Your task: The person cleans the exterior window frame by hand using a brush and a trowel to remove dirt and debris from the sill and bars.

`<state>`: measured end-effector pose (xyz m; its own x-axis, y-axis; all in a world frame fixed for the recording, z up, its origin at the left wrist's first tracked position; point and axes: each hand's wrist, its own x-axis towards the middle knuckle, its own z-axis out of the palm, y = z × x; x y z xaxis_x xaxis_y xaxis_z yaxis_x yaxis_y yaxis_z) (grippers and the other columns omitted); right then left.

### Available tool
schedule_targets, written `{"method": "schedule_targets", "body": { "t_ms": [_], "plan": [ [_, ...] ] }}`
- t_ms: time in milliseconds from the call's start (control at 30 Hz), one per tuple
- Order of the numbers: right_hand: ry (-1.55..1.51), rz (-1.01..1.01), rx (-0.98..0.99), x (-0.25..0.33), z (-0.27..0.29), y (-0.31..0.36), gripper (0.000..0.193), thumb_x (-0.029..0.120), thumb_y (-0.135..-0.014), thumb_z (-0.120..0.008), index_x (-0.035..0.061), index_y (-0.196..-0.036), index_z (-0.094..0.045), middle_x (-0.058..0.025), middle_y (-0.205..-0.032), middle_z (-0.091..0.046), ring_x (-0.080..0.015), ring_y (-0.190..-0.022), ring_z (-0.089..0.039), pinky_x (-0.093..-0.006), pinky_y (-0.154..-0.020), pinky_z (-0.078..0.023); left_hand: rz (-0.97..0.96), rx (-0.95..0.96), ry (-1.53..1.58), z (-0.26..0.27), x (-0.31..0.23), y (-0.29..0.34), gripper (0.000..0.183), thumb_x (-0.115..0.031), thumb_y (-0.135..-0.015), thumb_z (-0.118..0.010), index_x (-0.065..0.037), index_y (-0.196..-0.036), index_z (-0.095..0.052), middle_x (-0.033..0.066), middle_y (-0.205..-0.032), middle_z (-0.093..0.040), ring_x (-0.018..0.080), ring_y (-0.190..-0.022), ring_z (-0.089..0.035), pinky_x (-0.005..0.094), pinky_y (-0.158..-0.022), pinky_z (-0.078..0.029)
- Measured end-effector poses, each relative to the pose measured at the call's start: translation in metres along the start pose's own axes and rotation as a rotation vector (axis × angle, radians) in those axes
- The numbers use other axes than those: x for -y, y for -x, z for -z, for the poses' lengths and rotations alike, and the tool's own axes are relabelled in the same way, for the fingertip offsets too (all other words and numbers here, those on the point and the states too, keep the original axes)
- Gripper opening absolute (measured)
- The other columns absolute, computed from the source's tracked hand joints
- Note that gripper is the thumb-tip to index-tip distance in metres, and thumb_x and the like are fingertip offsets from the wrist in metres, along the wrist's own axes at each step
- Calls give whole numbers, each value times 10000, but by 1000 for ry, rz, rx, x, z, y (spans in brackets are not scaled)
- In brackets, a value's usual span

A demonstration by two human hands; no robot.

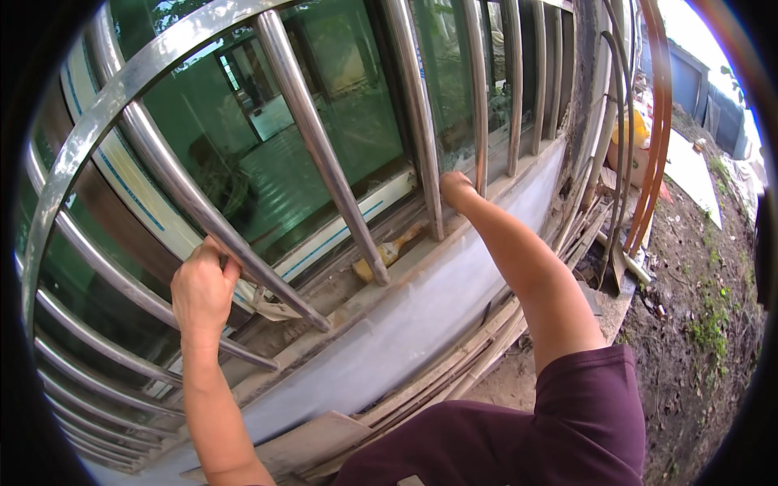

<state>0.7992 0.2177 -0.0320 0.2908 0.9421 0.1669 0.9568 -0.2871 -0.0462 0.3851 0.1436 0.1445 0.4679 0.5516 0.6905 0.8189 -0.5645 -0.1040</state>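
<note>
L hand (203,287) has fingers bent at a steel bar (197,201), which slants in front of the window glass (271,190) down to the ledge (417,259), but can't tell if it's clamped round it. R hand (459,190) is curled btwn two bars farther right, fingertips & any contents hidden. Main risk, I'd guess: scraped knuckles or a jammed wrist b/c gaps are tight, plus a bumped brush-like thing (389,253) sliding along the ledge.
</note>
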Motion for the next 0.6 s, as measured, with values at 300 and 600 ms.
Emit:
{"method": "schedule_targets", "body": {
  "t_ms": [300, 600],
  "plan": [
    [-220, -99, -129, 20, 1, 18, 171, 59, -767, -479, 19, -848, -623, -169, -919, -605, -312, -864, -591, -368, -733, -488, 9, 3, 16, -1, 2, 1, 174, -191, -748, -587, -46, -765, -493, 142, -681, -558, 346, -627, -544, 417, -539, -432],
    [136, 332, -82, 8, 8, 16, 183, 91, -771, -446, 51, -842, -610, -134, -897, -609, -271, -860, -592, -352, -745, -474, 5, 0, 46, 0, 0, -1, 166, -179, -741, -594, -49, -766, -493, 142, -683, -559, 344, -619, -541, 416, -534, -427]
  ]
}}
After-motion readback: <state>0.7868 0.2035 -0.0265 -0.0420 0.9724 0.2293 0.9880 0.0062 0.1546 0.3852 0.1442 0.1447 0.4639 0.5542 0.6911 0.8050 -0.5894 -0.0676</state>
